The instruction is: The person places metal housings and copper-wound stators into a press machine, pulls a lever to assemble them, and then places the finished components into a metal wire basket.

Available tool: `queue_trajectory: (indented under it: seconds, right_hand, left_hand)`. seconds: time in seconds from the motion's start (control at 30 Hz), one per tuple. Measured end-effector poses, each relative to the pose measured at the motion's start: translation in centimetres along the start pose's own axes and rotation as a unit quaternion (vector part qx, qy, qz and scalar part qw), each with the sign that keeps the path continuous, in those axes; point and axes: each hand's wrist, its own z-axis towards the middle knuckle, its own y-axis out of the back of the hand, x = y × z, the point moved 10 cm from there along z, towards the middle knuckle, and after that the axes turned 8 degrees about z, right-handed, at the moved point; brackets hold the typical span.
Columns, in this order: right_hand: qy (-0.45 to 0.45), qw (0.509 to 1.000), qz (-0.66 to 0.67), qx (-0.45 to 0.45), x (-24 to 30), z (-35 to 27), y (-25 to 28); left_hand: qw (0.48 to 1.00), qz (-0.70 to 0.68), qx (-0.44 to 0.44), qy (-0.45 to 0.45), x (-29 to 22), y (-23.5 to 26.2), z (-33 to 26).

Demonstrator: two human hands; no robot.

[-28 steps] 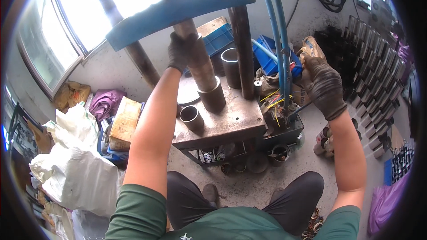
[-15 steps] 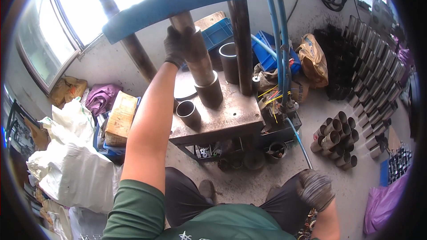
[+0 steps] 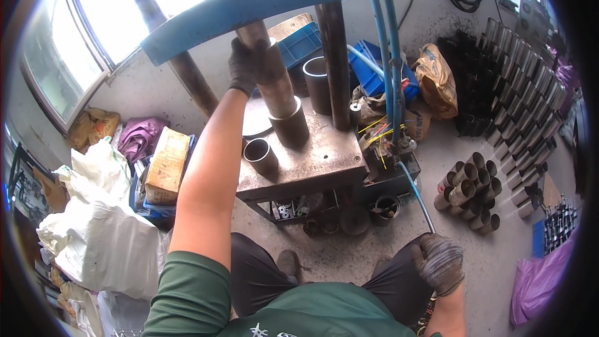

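Note:
Wearing a dark glove, my left hand (image 3: 243, 65) is closed around the upper part of a steel sleeve (image 3: 271, 65) beneath the blue crossbeam (image 3: 249, 11) of a press. The sleeve sits on a narrower shiny shaft (image 3: 279, 98), which goes down into a dark tube (image 3: 289, 130) standing on the metal press table (image 3: 318, 157). My left fingers are partly hidden behind the sleeve. At the lower right, my right hand (image 3: 439, 264), in a grey striped glove, is wrapped around the end of a blue lever (image 3: 417, 195) running from the pump unit beside the press.
A short tube (image 3: 261, 157) and a wider tube (image 3: 316, 86) stand on the press table. Several tubes are grouped on the floor (image 3: 471, 193) at right, beside tall rows of stacked tubes (image 3: 521, 81). White sacks (image 3: 103, 231) and a cardboard box (image 3: 167, 165) lie at left.
The whole view has shifted slightly. Both hands keep their holds, on the sleeve and on the lever, with no clear movement of either.

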Motion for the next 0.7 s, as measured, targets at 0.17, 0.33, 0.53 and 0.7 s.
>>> queue_trajectory:
  seconds: [0.17,0.33,0.53,0.7]
  right_hand:
    - [0.008,1.0,0.007,-0.021,0.2,-0.2,0.5]
    - [0.0,1.0,0.014,-0.021,0.2,-0.2,0.8]
    - [0.007,1.0,0.004,-0.018,0.4,-0.2,0.6]
    - [0.024,0.997,0.033,-0.068,0.0,-0.5,0.8]
  left_hand:
    - [1.0,-0.02,0.003,-0.021,1.3,-0.7,0.4]
    - [1.0,-0.011,0.015,0.001,1.3,-1.5,-0.2]
    - [0.997,-0.07,0.017,-0.023,0.9,-1.2,-1.1]
    - [0.999,-0.035,0.031,0.012,2.1,-2.2,-1.4]
